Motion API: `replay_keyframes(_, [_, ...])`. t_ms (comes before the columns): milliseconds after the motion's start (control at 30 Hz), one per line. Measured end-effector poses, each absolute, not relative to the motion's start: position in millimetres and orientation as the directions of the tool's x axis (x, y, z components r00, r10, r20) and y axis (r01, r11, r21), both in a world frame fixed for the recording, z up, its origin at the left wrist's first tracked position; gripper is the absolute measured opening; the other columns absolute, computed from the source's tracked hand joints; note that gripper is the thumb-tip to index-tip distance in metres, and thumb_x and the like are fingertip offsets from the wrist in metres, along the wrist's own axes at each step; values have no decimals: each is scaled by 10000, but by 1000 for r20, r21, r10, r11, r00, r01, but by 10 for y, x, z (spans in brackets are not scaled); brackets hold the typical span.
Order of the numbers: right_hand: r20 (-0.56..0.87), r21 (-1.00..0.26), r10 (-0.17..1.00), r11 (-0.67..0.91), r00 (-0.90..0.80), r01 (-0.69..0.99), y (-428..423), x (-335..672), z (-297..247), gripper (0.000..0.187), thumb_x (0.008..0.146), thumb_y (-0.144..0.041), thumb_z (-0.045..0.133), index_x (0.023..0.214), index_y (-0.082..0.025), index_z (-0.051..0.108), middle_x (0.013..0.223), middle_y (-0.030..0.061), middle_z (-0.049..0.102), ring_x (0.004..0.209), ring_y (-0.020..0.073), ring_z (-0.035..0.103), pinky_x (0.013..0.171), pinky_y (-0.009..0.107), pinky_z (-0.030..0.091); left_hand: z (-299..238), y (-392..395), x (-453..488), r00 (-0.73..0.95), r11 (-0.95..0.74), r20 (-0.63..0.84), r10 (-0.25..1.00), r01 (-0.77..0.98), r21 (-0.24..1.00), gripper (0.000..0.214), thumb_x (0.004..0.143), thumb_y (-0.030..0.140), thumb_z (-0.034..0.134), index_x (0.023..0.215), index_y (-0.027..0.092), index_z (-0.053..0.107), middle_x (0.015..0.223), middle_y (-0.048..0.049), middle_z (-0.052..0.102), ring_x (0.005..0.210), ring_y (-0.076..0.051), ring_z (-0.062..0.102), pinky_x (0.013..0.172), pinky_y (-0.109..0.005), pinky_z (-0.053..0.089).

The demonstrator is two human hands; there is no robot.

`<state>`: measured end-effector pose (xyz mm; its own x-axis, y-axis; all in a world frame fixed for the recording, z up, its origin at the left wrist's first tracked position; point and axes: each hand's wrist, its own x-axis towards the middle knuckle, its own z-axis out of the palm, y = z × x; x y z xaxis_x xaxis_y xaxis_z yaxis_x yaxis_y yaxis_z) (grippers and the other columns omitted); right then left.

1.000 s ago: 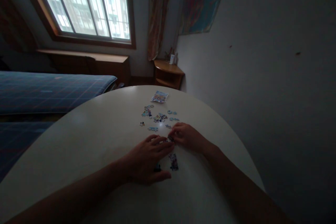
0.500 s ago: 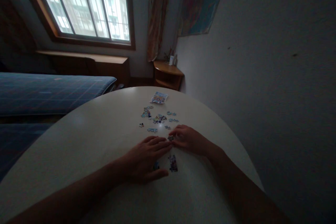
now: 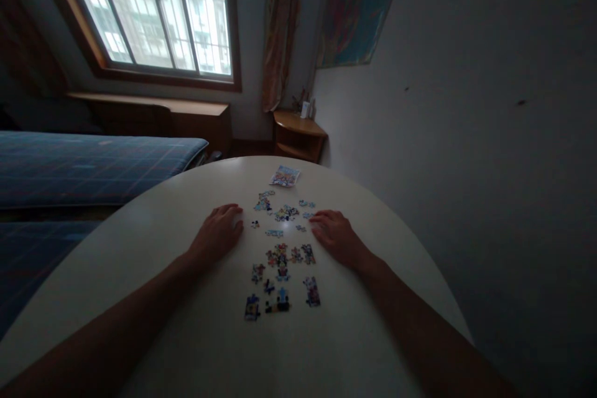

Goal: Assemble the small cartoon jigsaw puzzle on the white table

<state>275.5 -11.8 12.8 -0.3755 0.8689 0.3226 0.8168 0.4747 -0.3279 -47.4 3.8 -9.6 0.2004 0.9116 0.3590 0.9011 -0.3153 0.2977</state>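
Note:
My left hand (image 3: 217, 230) rests on the tabletop to the left of the jigsaw pieces, fingers loosely bent, holding nothing visible. On the other side my right hand (image 3: 338, 237) lies with its fingers apart, their tips beside a small light-blue piece (image 3: 307, 215). Between and below the hands are joined puzzle clusters: an upper one (image 3: 280, 254), a pair at its right (image 3: 308, 254), a dark bottom block (image 3: 278, 302), a left corner block (image 3: 252, 307) and a right block (image 3: 312, 291). Farther off lies a pile of loose pieces (image 3: 286, 214).
The round white table (image 3: 186, 336) holds a printed picture packet (image 3: 285, 176) near its far edge. A plaid mattress (image 3: 93, 168) is at the left, a corner shelf (image 3: 298, 124) stands beyond the table, and a wall (image 3: 489, 168) rises on the right.
My left hand has moved away to the left and off the puzzle clusters, uncovering them. My right hand has shifted slightly up and right, leaving the pieces it was touching.

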Motion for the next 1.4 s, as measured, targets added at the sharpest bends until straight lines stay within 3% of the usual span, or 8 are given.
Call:
replay_keyframes(233, [282,-257,896,416,-344,872,-40,2430,197,291,964,-309,476,1172,-248,669,1238,89,626,1192,261,477,1003,436,342,-130,44,-452,196,-309,342,919,897,316,363,889,293,421,1178,153,591,1330,-135,566,1246,-314,496,1057,-497,413])
replay_keyframes(467, [178,-241,945,312,-275,919,232,2190,319,235,862,-398,618,1011,-267,745,1074,80,687,1084,291,530,910,444,386,-131,51,-476,195,-319,346,918,880,351,350,880,283,445,1174,148,580,1322,-130,571,1236,-295,504,1079,-472,403])
replay_keyframes(700, [44,-228,964,266,-264,937,392,2124,430,142,775,-327,706,880,-262,775,1023,91,719,1066,324,562,868,459,407,-107,17,-460,183,-329,366,912,861,389,345,868,264,472,1185,168,566,1304,-113,585,1221,-290,514,1070,-479,412])
replay_keyframes(867, [45,-273,959,282,-281,920,351,2111,475,79,750,-283,731,807,-231,746,952,72,739,1021,290,606,911,459,381,-65,-20,-433,190,-361,406,894,841,402,313,876,234,471,1174,195,559,1274,-94,597,1206,-273,521,1076,-472,405])
replay_keyframes(1167, [137,-564,942,330,-308,757,-41,2119,458,230,865,-246,608,1077,-221,693,898,23,747,822,152,683,769,282,496,55,-195,-252,226,-461,476,850,756,464,222,901,245,487,1080,201,612,1114,-83,681,1089,-264,600,994,-466,460])
replay_keyframes(1267, [95,-898,964,191,-249,397,-279,2097,414,220,842,-306,632,1021,-188,683,899,59,760,802,187,704,717,305,524,117,-348,-118,247,-518,497,832,667,536,174,923,276,499,1008,213,638,1038,-59,708,1013,-234,638,956,-429,485])
replay_keyframes(1400, [49,-984,979,82,-199,158,-532,2045,330,260,793,-375,690,973,-190,654,850,68,762,790,205,712,682,309,522,180,-571,65,241,-525,475,847,525,670,169,914,333,560,963,208,663,981,-49,716,942,-214,659,888,-383,506])
